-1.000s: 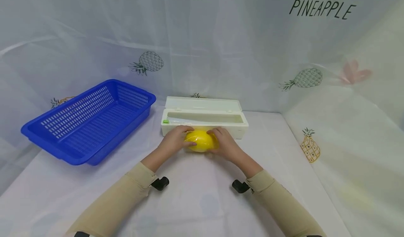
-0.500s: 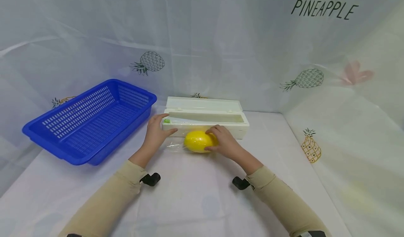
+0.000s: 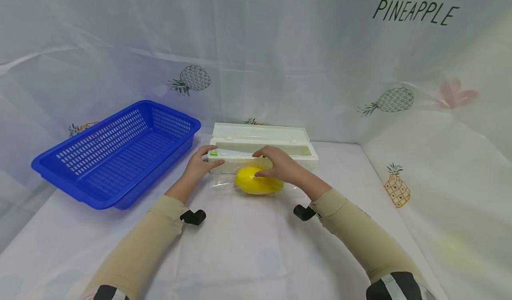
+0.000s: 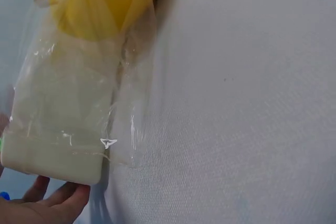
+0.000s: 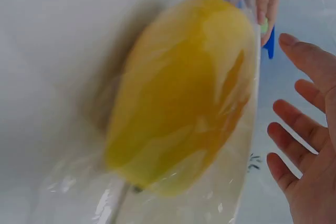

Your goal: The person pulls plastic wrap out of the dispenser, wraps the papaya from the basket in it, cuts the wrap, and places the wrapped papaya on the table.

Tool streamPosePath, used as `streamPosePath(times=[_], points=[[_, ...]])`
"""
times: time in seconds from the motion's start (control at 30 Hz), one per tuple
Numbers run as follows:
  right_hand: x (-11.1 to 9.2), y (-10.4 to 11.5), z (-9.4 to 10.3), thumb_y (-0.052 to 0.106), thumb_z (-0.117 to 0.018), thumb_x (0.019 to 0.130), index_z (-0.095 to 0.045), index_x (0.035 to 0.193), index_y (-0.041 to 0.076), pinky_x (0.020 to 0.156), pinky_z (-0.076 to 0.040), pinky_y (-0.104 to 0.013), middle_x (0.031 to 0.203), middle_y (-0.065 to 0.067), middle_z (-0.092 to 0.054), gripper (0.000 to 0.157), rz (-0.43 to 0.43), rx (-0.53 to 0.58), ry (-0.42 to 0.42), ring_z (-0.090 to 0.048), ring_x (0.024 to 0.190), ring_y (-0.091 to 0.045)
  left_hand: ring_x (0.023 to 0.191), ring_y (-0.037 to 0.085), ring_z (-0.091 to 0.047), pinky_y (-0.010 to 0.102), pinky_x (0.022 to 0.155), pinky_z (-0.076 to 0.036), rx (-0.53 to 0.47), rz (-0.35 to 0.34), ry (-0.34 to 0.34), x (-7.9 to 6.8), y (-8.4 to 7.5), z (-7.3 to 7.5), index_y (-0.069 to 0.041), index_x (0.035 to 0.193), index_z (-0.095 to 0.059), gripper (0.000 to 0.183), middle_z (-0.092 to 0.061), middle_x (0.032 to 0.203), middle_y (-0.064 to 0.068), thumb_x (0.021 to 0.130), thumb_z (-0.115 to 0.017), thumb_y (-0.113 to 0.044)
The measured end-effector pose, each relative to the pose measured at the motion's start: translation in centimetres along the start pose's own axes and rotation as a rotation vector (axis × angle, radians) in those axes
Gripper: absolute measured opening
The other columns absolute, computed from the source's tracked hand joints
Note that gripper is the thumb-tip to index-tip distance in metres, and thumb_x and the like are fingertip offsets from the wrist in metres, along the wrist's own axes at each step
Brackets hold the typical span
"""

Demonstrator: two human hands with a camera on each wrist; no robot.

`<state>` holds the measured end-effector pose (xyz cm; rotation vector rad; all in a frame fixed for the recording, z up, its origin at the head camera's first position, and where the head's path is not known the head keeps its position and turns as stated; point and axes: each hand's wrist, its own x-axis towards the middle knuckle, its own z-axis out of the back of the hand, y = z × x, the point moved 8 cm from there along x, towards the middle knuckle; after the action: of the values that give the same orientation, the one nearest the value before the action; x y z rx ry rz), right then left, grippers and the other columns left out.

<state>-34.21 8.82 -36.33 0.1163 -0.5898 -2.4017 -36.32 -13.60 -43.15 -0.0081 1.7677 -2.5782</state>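
A smooth, mango-shaped yellow fruit (image 3: 258,182) lies in front of the long white box (image 3: 302,161), whose lid (image 3: 260,133) stands up at the back. Clear plastic film (image 4: 73,77) covers the fruit and spreads over the box's front. My left hand (image 3: 195,164) grips the box's left end, thumb in front and fingers at the upper edge near a green tab (image 3: 213,153). Above the fruit and the box front is my right hand (image 3: 280,164); the right wrist view shows its fingers spread and apart from the fruit.
To the left, a blue plastic basket (image 3: 132,193) with slotted walls stands slanted on the white-covered table (image 3: 256,251). A pineapple-print sheet (image 3: 280,82) hangs behind the box and along the right side.
My left hand has left the fruit and moved left to the box's end. My right hand has let go of the fruit and risen toward the box; the fruit now lies loose.
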Motion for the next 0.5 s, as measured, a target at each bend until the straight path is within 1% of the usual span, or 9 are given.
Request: streamPosePath(times=[0.17, 0.27, 0.37, 0.5], points=[[3.7, 1.6, -0.1, 0.028, -0.076, 0.087, -0.062, 0.127, 0.01, 0.1, -0.044, -0.038, 0.122, -0.002, -0.062, 0.046, 0.049, 0.065, 0.059, -0.053, 0.111, -0.019, 0.133, 0.036, -0.035, 0.05, 0.103, -0.041, 0.005, -0.016, -0.012, 0.5, 0.3, 0.4, -0.009, 0.139, -0.051, 0.058, -0.039, 0.148, 0.017, 0.088, -0.075, -0.02], [5.8, 3.0, -0.5, 0.026, -0.074, 0.089, -0.063, 0.126, 0.01, 0.099, -0.045, -0.038, 0.119, -0.003, -0.063, 0.042, 0.099, 0.058, 0.101, -0.055, 0.109, -0.019, 0.132, 0.036, -0.035, 0.05, 0.104, -0.04, -0.032, -0.012, -0.023, 0.7, 0.7, 0.5, -0.008, 0.136, -0.053, 0.055, -0.04, 0.146, 0.018, 0.087, -0.076, -0.019], [7.5, 4.3, -1.0, 0.023, -0.073, 0.09, -0.064, 0.125, 0.009, 0.096, -0.047, -0.035, 0.118, -0.004, -0.064, 0.039, 0.137, 0.032, 0.134, -0.056, 0.108, -0.02, 0.13, 0.036, -0.037, 0.05, 0.104, -0.039, -0.054, -0.023, -0.027, 1.0, 0.9, 0.4, -0.006, 0.133, -0.054, 0.054, -0.043, 0.143, 0.018, 0.086, -0.077, -0.018], [9.5, 5.4, -1.9, 0.018, -0.073, 0.09, -0.067, 0.123, 0.009, 0.094, -0.047, -0.03, 0.119, -0.003, -0.064, 0.035, 0.169, 0.005, 0.162, -0.057, 0.107, -0.02, 0.13, 0.036, -0.037, 0.05, 0.106, -0.036, -0.05, -0.046, -0.027, 1.3, 0.9, 0.2, -0.005, 0.131, -0.054, 0.054, -0.046, 0.14, 0.018, 0.084, -0.078, -0.016]])
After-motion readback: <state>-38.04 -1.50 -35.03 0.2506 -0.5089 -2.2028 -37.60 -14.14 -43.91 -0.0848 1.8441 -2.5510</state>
